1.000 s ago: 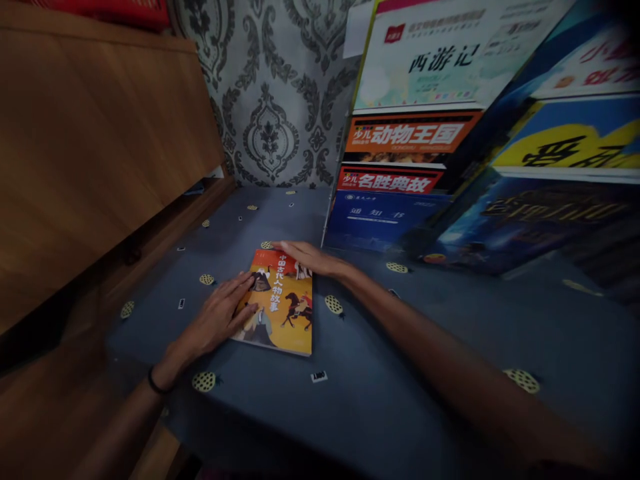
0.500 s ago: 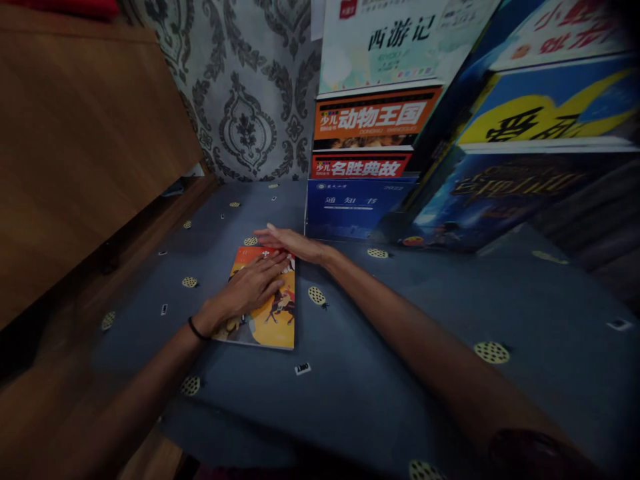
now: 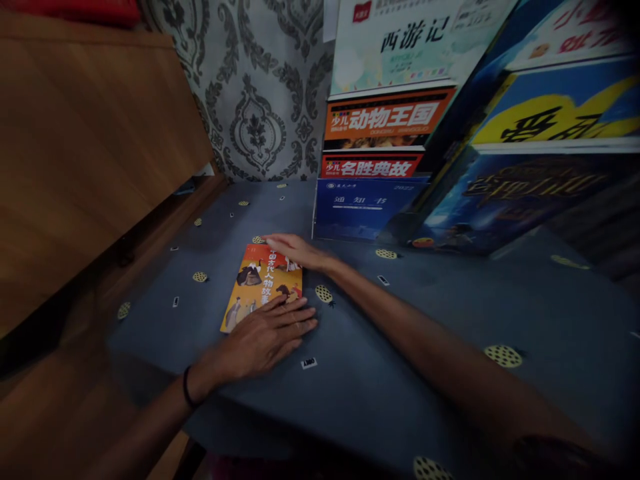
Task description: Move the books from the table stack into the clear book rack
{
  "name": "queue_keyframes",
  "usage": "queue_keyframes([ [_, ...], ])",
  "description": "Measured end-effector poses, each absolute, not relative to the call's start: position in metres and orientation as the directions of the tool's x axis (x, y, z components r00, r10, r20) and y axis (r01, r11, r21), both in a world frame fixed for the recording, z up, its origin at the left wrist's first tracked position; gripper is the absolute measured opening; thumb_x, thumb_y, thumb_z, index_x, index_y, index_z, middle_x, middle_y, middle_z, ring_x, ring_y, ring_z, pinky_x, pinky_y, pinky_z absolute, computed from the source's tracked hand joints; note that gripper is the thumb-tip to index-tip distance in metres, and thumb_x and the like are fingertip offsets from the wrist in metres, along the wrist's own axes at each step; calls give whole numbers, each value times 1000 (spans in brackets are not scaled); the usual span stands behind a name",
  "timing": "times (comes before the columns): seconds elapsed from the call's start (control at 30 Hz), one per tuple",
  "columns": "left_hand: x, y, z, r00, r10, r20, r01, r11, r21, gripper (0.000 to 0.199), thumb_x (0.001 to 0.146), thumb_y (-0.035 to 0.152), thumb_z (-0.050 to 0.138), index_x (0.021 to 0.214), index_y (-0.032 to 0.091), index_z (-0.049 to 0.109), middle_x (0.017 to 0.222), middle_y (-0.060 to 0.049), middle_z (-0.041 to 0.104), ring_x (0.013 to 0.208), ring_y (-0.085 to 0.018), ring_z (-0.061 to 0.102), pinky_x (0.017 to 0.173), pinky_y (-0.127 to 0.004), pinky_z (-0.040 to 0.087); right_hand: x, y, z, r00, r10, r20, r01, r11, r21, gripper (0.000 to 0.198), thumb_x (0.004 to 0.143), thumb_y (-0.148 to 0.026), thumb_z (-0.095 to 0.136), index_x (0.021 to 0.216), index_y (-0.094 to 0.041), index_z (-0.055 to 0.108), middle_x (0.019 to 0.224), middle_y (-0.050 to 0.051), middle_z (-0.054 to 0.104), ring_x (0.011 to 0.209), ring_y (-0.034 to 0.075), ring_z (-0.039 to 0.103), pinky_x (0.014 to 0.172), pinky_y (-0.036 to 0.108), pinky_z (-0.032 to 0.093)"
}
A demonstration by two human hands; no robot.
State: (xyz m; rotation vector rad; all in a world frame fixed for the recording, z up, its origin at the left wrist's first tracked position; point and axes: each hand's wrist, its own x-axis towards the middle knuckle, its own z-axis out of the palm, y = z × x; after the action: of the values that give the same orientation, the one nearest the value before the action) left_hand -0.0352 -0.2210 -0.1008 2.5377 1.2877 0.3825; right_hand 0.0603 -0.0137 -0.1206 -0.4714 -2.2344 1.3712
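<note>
A thin book (image 3: 257, 277) with an orange and yellow illustrated cover lies closed on the blue-grey tablecloth (image 3: 430, 313). White Chinese characters run down its cover. My left hand (image 3: 267, 333), with a dark band at the wrist, rests flat over the book's near edge, fingers stretched out and hiding its lower right part. Across the book's top right corner lies my right hand (image 3: 295, 251), its fingers extended toward the left. Neither hand is wrapped around the book.
Behind my right hand, several books stand in stepped rows, among them a blue booklet (image 3: 370, 207) and an orange book (image 3: 387, 118). Another stack, with a dark blue book (image 3: 520, 193) in front, stands to the right. A wooden cabinet (image 3: 95, 133) borders the table's left side, and patterned wallpaper (image 3: 257, 127) covers the back.
My left hand has slid down the cover toward me, from the middle of the book to its near edge, baring the title. My right hand stays at the top corner. The view has shifted slightly.
</note>
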Motion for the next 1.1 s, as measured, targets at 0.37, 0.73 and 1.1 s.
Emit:
queue_keyframes([
  [0.37, -105, -198, -119, -173, 946, 275, 866, 13, 500, 45, 95, 38, 47, 133, 15, 57, 129, -17, 66, 123, -33, 59, 108, -54, 44, 107, -123, -153, -671, 693, 264, 443, 660, -606, 73, 97, -45, 47, 157, -9, 26, 167, 23, 16, 156, 38, 9, 122, 62, 19],
  [0.73, -105, -184, -116, -579, 813, -65, -2, 77, 997, 50, 79, 21, 72, 126, 14, 56, 109, -10, 73, 92, -19, 72, 84, -28, 57, 119, -144, -142, -662, 727, 182, 482, 599, -639, 72, 98, -45, 46, 157, -8, 28, 166, 23, 20, 155, 36, 13, 123, 59, 24],
  [1.1, -72, -179, -96, -399, 801, -447, -495, 222, 840, 12, 89, 9, 62, 78, 12, 65, 61, -7, 72, 51, -19, 71, 55, -28, 61, 131, -139, -151, -646, 729, 226, 385, 566, -729, 73, 100, -40, 42, 162, -10, 16, 167, 21, 16, 156, 31, 12, 124, 57, 20],
])
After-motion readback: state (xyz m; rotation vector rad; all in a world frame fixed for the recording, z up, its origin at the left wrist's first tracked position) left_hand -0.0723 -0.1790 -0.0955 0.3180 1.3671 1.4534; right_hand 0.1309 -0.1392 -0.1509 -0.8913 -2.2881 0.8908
